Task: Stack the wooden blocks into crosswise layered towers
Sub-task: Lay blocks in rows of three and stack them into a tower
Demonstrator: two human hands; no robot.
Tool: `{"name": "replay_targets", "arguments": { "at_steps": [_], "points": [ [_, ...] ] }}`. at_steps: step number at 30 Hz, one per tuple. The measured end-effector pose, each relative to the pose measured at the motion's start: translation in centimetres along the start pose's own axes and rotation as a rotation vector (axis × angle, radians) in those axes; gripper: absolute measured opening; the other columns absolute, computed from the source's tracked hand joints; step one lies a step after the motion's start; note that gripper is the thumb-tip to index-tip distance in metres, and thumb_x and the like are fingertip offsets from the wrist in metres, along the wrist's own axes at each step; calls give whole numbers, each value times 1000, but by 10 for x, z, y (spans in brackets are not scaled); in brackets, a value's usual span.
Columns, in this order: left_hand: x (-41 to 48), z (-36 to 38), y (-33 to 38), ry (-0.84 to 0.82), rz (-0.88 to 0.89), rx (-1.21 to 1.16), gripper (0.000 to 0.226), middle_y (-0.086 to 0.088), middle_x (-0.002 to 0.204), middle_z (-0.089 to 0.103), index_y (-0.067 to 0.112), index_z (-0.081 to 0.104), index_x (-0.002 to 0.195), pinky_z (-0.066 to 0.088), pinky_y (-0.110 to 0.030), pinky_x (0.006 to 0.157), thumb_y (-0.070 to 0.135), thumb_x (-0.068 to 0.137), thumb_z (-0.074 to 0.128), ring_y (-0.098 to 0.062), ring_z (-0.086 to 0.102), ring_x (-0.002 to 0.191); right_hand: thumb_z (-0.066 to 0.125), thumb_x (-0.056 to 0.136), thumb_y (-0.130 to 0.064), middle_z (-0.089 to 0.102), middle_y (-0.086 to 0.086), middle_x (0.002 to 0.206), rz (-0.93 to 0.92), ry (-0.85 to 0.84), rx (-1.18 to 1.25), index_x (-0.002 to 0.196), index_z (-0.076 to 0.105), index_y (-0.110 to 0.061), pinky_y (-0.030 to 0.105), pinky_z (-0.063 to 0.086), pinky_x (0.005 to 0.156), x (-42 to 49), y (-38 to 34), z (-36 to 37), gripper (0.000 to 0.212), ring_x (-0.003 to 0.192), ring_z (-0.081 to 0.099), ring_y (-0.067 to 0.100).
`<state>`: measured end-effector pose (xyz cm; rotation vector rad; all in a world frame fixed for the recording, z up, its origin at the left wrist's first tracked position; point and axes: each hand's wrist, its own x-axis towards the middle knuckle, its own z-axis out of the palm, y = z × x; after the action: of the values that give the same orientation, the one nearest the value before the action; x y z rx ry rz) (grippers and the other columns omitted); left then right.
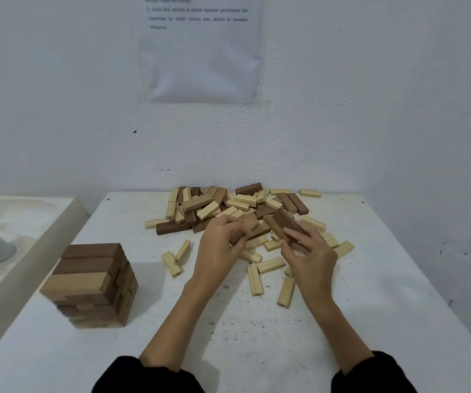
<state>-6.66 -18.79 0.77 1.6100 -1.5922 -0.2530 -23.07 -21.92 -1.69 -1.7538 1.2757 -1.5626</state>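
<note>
Where two black sleeves (132, 375) are cut off by the near edge, bare forearms stretch over a white, speckled table (257, 350). At the near left of the table stands a tower (92, 282) of wooden blocks, upright and square. It is dark brown at the top and paler lower down. The top blocks lie with their long sides facing near, running left to right. The layers look crossed, but the right face and the lowest layers are too blurred to count.

Further out, pale loose blocks (255, 279) lie flat and scattered, pointing every way. Above them the left hand (223, 245) curls its fingers and thumb round a mid-brown block (247, 229). Its long axis runs from near left to far right, and the fingers hide its near end.

Just to the right, the right hand (311, 259) pinches dark brown blocks (285, 221), two as far as can be told. They are tilted, with the long axis running from far left down to near right, and their lower ends are hidden behind the fingers.

Behind both hands a pile (228, 204) of pale and brown blocks lies jumbled at the far edge, against the wall (370, 109). A sheet of paper (200, 58) hangs there, its top cut off and its print too small to read.
</note>
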Motion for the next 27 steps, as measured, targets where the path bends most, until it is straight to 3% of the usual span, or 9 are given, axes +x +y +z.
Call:
{"name": "replay_targets", "arguments": {
  "at_steps": [3,7,11,15,19,22,24,27],
  "points": [
    [-29,-17,-2,-5,-21,12,23,10,94,60,23,70,75,31,-1,76,1,78,67,-6,52,93,76,71,3,64,1,113,12,-29,12,100,72,-8,15,52,83,-28,-12,-5,31,100,61,7],
    [-72,-40,-7,-53,-65,18,19,17,93,56,18,70,75,34,-5,72,-1,77,67,8,49,88,78,68,4,65,0,108,-25,-66,-8,97,73,-6,7,49,79,-66,-34,-11,31,96,61,4],
    [-108,-53,-18,-43,-92,106,24,22,92,54,27,65,79,38,-9,69,3,76,68,-5,53,87,78,68,2,66,-7,104,48,-152,4,95,75,-10,19,54,80,-104,-48,-17,30,90,65,5],
    [-130,-65,-19,-75,-152,104,37,13,109,47,32,59,106,49,-26,74,9,79,68,-14,56,89,78,69,0,63,-13,104,107,-261,-18,99,74,-13,13,51,80,-129,-56,-24,33,87,64,1],
    [-141,-73,-12,-194,-194,46,46,10,121,37,32,53,127,41,-7,70,27,84,69,-4,57,80,77,73,-6,62,-8,104,66,-353,-62,103,73,-14,9,50,78,-145,-66,-27,32,88,63,5],
    [-145,-80,-8,-310,-247,-110,57,9,122,38,32,50,126,45,-8,73,30,76,77,-3,56,84,74,79,-20,63,-12,102,9,-377,-139,99,74,-21,16,53,71,-147,-69,-31,20,81,63,4],
    [-144,-85,-8,-396,-266,-157,73,9,123,36,32,46,129,46,-9,75,28,66,84,-4,54,91,68,84,-21,63,-14,102,-25,-379,-197,97,74,-24,12,49,67,-144,-67,-33,14,78,60,0],
    [-143,-84,-8,-415,-277,-145,89,9,127,33,30,40,136,45,-9,75,29,60,87,-4,53,94,62,88,-15,63,-12,103,-73,-434,-281,107,69,-25,5,41,67,-142,-60,-35,23,81,52,-3]
  ]
}}
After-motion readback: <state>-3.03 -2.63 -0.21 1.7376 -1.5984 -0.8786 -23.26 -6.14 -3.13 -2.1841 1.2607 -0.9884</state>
